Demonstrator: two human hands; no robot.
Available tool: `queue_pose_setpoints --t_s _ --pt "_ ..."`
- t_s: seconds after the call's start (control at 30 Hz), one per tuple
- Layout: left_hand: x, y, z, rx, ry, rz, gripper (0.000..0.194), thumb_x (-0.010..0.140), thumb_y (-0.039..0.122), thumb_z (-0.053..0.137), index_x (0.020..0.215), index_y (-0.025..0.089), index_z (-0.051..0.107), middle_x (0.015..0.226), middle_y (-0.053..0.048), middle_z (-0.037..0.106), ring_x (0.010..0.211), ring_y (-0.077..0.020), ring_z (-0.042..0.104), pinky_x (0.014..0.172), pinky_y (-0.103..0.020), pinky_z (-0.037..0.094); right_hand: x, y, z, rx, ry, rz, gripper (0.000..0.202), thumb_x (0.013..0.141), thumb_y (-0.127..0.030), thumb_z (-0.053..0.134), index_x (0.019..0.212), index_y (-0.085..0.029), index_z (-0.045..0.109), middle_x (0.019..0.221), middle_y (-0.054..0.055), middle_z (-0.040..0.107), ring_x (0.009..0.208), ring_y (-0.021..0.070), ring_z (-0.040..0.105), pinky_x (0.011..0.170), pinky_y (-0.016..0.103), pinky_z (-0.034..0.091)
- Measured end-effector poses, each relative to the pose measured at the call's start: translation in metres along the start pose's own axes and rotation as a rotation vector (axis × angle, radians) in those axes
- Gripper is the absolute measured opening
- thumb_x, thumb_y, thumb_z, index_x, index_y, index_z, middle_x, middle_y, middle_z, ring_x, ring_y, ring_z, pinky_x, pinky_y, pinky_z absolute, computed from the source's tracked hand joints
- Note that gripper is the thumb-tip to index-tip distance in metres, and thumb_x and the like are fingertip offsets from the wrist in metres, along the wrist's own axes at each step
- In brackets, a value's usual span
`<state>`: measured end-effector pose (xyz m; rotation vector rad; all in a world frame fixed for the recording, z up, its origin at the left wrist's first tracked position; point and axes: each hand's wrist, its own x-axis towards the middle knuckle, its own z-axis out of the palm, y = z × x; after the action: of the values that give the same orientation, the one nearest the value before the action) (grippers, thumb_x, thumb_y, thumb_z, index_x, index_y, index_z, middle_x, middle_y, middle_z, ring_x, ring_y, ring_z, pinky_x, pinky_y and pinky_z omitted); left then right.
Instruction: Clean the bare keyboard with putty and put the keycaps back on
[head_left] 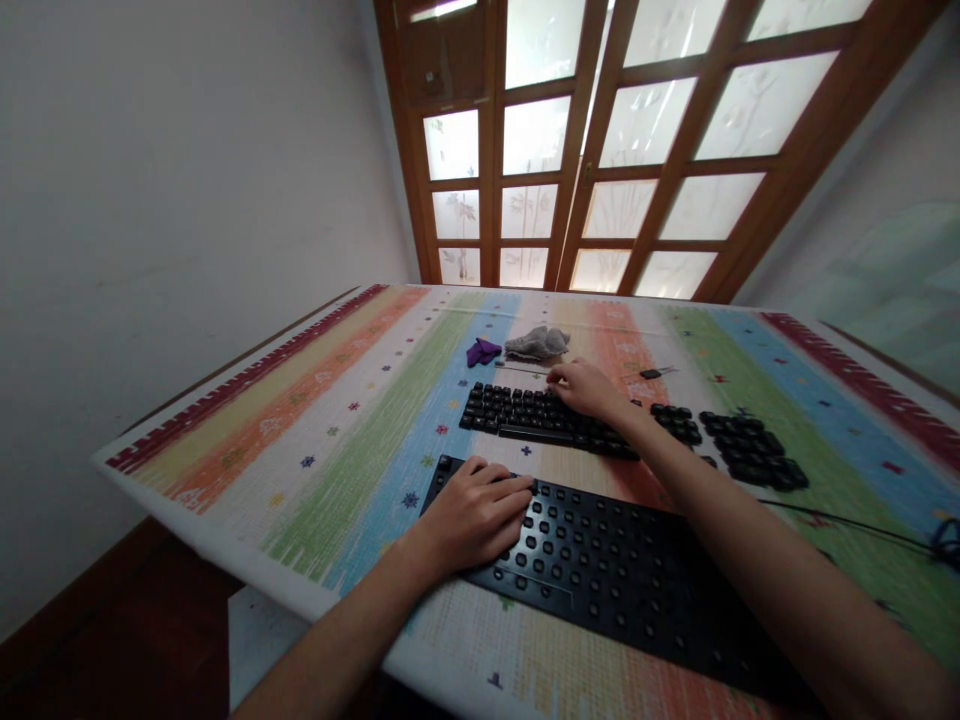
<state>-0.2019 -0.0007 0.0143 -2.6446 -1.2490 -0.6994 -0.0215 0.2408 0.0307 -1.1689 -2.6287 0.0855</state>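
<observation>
A black keyboard base (622, 560), its key posts bare over most of the top, lies near the table's front edge. My left hand (480, 510) rests on its upper left part, fingers lying over the back row; whatever is under them is hidden. One keycap (444, 461) sits at the base's back left corner. Behind the base, loose black keycaps (517, 405) are laid out in keyboard order, with a long space bar (536, 435) in front. My right hand (581, 387) reaches to their back row, thumb and fingertips pinched at a keycap there.
Past the keycaps lie a purple cloth (483, 351), a grey cloth (538, 344) and a thin rod (523, 369). A small dark tool (654, 373) lies right of my right hand. More keycaps (750, 448) and a black cable (847, 520) are at the right. Striped tablecloth (352, 450) covers the table.
</observation>
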Motion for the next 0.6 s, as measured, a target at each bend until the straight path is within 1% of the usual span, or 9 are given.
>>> queue_pose_setpoints --t_s 0.13,0.23,0.33,0.4,0.5,0.6 --pt "0.0 0.0 -0.001 -0.007 -0.015 -0.01 0.022 0.1 0.025 0.048 0.107 0.018 0.068 0.123 -0.008 0.072 0.102 -0.022 0.063 0.087 -0.04 0.044 -0.005 -0.004 -0.003 0.024 0.066 0.005 0.018 0.089 -0.016 0.056 0.097 -0.013 0.072 0.097 0.015 0.073 0.097 0.0278 0.063 0.083 0.035 0.046" --pt "0.0 0.0 -0.002 -0.014 -0.013 -0.014 0.022 0.1 0.025 0.048 0.107 0.018 0.068 0.122 -0.008 0.072 0.102 -0.0222 0.062 0.088 -0.04 0.044 -0.013 -0.008 -0.004 0.056 0.111 -0.001 0.016 0.09 -0.017 0.056 0.096 -0.014 0.07 0.096 0.014 0.072 0.094 0.0262 0.063 0.083 0.034 0.047" --pt "0.0 0.0 -0.002 -0.016 -0.007 -0.012 0.022 0.1 0.025 0.048 0.107 0.018 0.068 0.122 -0.008 0.072 0.102 -0.0229 0.062 0.088 -0.04 0.044 -0.027 -0.014 -0.005 0.168 0.192 -0.06 0.012 0.089 -0.017 0.055 0.092 -0.016 0.067 0.093 0.011 0.071 0.09 0.0244 0.064 0.082 0.034 0.048" --pt "0.0 0.001 -0.003 -0.007 -0.008 -0.001 0.023 0.1 0.024 0.048 0.111 0.017 0.066 0.124 -0.008 0.071 0.102 -0.0234 0.062 0.088 -0.04 0.044 -0.039 -0.021 -0.005 0.251 0.233 -0.095 0.011 0.088 -0.017 0.054 0.09 -0.017 0.066 0.091 0.01 0.07 0.087 0.0238 0.063 0.081 0.035 0.048" --pt "0.001 0.002 -0.003 0.014 -0.02 0.015 0.026 0.099 0.023 0.047 0.117 0.016 0.064 0.126 -0.009 0.07 0.103 -0.0244 0.061 0.088 -0.042 0.045 -0.062 -0.033 -0.009 0.326 0.214 -0.092 0.01 0.086 -0.018 0.055 0.088 -0.017 0.065 0.089 0.01 0.07 0.084 0.0231 0.064 0.079 0.035 0.049" --pt "0.001 0.002 -0.003 0.008 -0.014 0.01 0.027 0.098 0.021 0.047 0.119 0.016 0.064 0.127 -0.01 0.069 0.102 -0.025 0.06 0.089 -0.043 0.046 -0.087 -0.048 -0.013 0.419 0.171 -0.071 0.01 0.087 -0.022 0.055 0.089 -0.018 0.064 0.088 0.008 0.071 0.08 0.0214 0.064 0.077 0.034 0.05"
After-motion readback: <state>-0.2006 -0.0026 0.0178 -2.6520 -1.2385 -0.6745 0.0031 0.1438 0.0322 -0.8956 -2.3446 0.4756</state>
